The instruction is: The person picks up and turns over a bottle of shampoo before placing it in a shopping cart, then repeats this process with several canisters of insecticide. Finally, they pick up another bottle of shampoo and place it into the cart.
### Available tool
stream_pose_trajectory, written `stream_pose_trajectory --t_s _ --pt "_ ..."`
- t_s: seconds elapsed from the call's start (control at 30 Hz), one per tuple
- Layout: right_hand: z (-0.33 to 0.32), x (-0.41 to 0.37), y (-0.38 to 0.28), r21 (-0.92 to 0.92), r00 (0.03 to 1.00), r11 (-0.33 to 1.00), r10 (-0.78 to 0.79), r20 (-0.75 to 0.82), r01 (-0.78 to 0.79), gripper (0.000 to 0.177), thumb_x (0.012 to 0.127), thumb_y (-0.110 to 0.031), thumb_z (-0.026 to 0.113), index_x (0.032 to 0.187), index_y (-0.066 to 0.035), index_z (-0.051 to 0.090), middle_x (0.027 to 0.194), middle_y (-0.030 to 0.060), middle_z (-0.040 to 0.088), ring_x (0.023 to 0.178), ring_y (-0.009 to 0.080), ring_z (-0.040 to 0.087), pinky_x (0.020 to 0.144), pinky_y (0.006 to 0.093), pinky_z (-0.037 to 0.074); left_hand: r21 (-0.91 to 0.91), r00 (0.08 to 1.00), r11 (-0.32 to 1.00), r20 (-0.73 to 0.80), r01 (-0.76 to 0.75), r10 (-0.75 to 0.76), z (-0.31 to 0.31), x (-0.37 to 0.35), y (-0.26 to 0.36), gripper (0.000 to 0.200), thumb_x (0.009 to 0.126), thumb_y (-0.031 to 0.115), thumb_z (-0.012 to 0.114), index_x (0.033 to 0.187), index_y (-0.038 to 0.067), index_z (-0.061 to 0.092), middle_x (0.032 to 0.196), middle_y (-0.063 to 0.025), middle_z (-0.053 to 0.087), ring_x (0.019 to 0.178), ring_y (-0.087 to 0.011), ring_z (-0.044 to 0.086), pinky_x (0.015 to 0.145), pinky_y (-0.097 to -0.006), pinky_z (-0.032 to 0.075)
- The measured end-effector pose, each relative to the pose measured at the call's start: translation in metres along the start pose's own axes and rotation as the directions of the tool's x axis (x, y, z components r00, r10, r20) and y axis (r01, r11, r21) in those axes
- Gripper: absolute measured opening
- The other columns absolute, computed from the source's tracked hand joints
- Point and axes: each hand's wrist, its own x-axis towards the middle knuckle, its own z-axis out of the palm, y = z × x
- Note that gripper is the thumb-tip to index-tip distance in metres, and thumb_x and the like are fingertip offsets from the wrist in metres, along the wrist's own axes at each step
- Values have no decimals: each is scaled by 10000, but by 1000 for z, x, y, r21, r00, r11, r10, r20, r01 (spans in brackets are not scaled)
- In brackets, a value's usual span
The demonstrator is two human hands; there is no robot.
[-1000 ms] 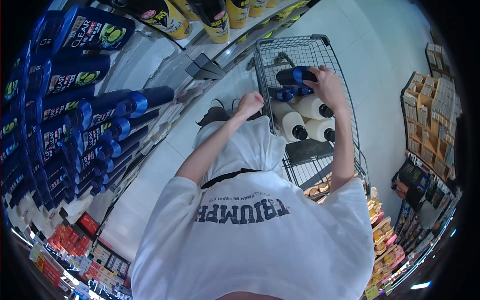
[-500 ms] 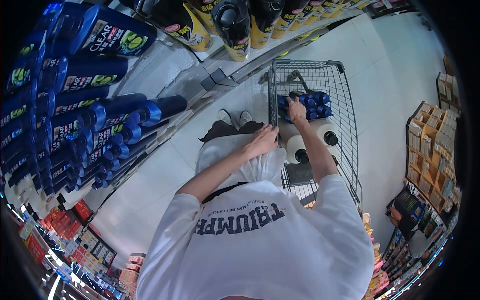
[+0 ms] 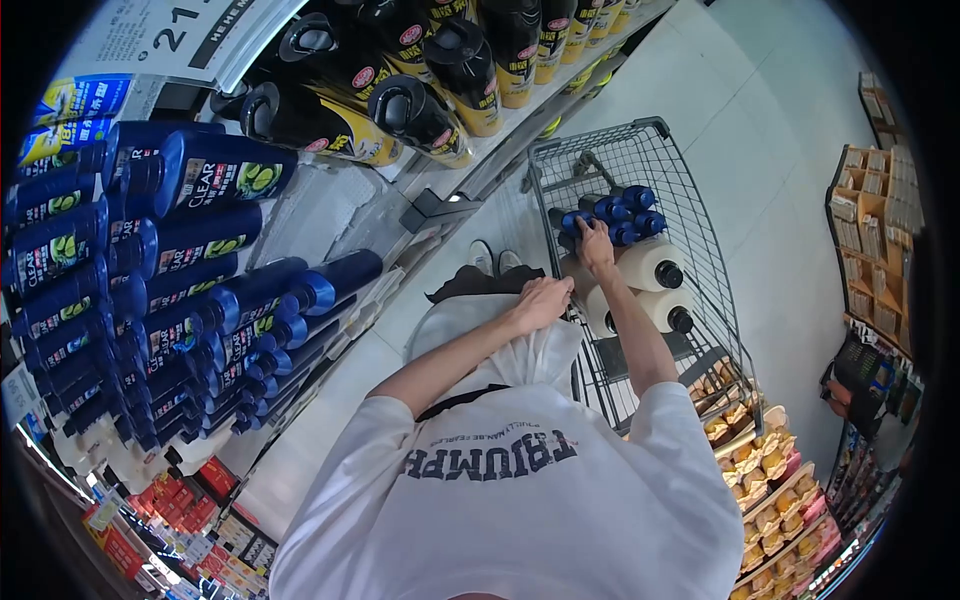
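A wire shopping cart [image 3: 690, 190] stands at my right side. My left hand [image 3: 543, 302] is closed on the cart's near side rim. My right hand [image 3: 597, 246] reaches down into the cart, fingers curled at the cap of a blue shampoo bottle [image 3: 572, 222]; the fingertips are partly hidden among the caps. Several more blue bottles [image 3: 640, 197] stand upright close together beside it. Large cream-coloured bottles [image 3: 645, 262] with black caps lie in the cart nearer to me, partly covered by my right forearm.
To my left, a shelf holds many blue shampoo bottles [image 3: 205, 240]. Black-and-yellow bottles [image 3: 460, 80] line the shelf ahead, above a price sign [image 3: 160, 45]. Egg trays [image 3: 770, 490] are stacked at the lower right. A wooden display rack [image 3: 872, 235] stands across the tiled floor [image 3: 770, 230].
My view has shifted, bringing the price sign and more egg trays into sight. My right hand stays at the blue bottles, and my left hand stays on the cart rim.
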Motion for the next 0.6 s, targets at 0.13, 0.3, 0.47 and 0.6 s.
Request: stream_pose_trajectory --t_s 0.13,0.3,0.47,0.6 --pt "-23 -6 -21 178 990 982 79 -115 -58 541 892 -149 659 1419 -91 547 1394 263 555 1317 402 504 1094 469 443 -96 984 993 -171 -72 55 -27 0 17 192 967 231 602 1064 87 683 779 -210 700 802 -428 684 757 -514 522" --pt "-134 -33 -112 623 907 773 168 -386 122 289 925 -110 671 1189 7 685 1097 207 706 966 318 712 853 406 557 -303 942 952 -332 -55 -51 -72 1 7 232 956 228 629 1133 89 690 609 -142 632 566 -254 633 551 -378 464" --pt "-265 -78 -243 638 756 611 96 -648 469 179 923 -38 684 1094 3 719 969 133 714 785 217 713 696 305 560 -541 897 841 -369 7 -245 -151 -25 3 186 926 220 675 1047 81 697 608 -45 607 540 -121 550 515 -333 409" --pt "-329 -88 -311 328 506 623 -127 -853 710 198 891 -21 720 1088 -26 724 997 108 708 751 190 688 659 290 546 -613 838 778 -491 -137 -240 -180 -36 -5 180 907 235 706 993 78 693 595 9 534 524 -89 471 504 -329 371"
